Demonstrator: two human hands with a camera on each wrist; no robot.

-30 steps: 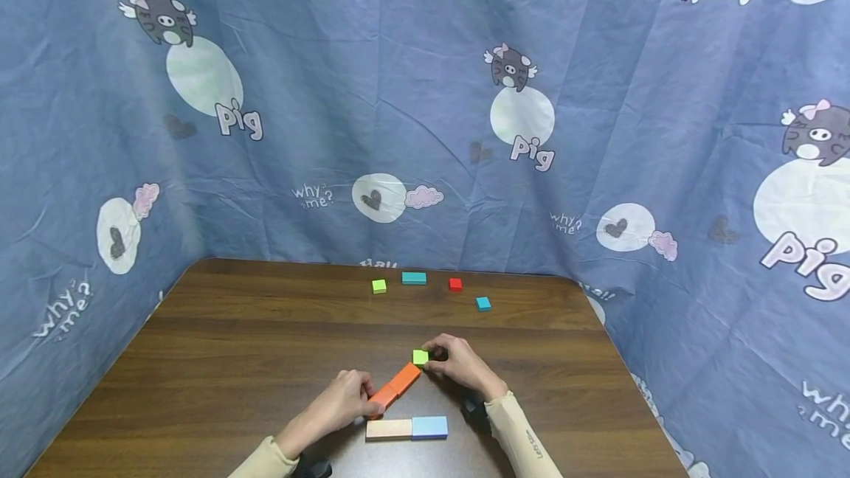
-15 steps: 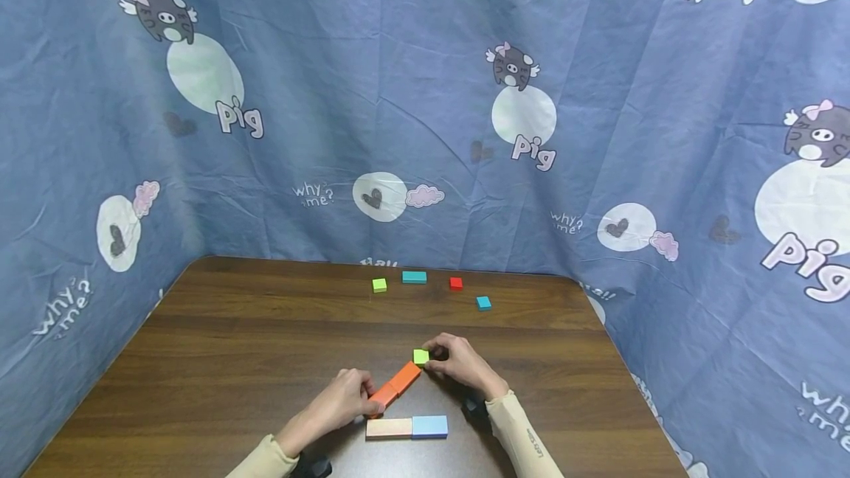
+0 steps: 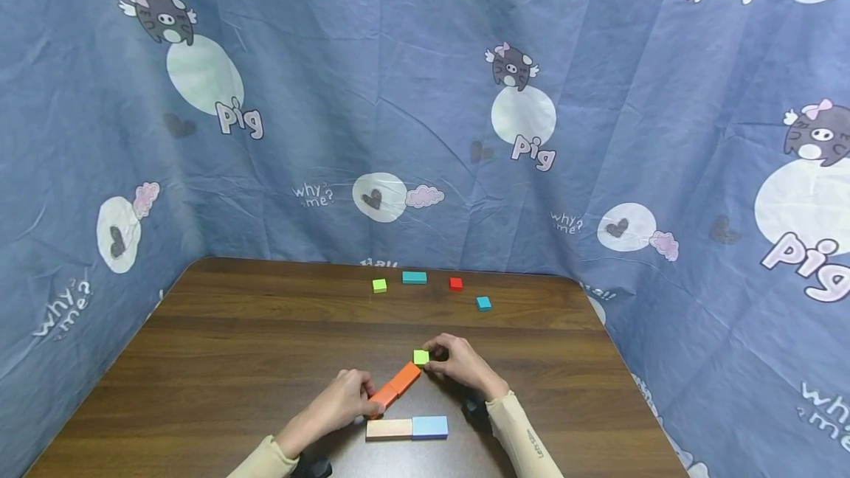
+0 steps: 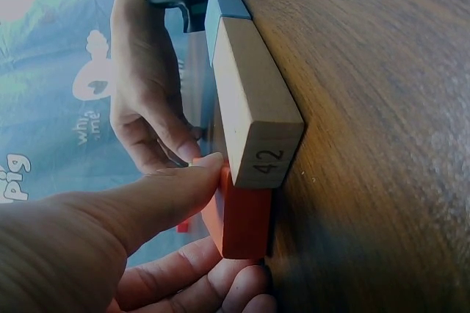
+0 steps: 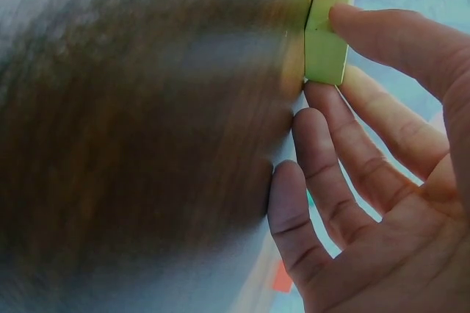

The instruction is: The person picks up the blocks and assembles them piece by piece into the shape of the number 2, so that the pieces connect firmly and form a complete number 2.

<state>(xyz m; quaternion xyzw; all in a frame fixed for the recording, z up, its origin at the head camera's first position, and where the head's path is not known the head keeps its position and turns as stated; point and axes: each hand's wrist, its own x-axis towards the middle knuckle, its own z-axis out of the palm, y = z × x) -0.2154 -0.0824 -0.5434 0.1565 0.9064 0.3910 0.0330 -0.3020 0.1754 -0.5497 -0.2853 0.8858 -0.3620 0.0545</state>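
Observation:
Two orange blocks lie end to end in a slanting row on the table. My left hand (image 3: 341, 395) pinches the nearer orange block (image 4: 246, 225) between thumb and fingers. At the row's far end, a lime green block (image 3: 420, 357) sits against the farther orange block (image 3: 406, 375). My right hand (image 3: 461, 364) holds that green block, thumb on one side and fingertips on the other, as the right wrist view shows. Just in front of the row are a plain wooden block (image 3: 389, 430) marked 42 on its end and a light blue block (image 3: 429, 427), joined end to end.
Toward the back of the dark wooden table (image 3: 252, 338) are another lime green block (image 3: 379, 286), a teal block (image 3: 415, 278), a red block (image 3: 455, 284) and a small blue block (image 3: 483, 304). A blue patterned curtain (image 3: 425, 131) hangs behind the table and at both sides.

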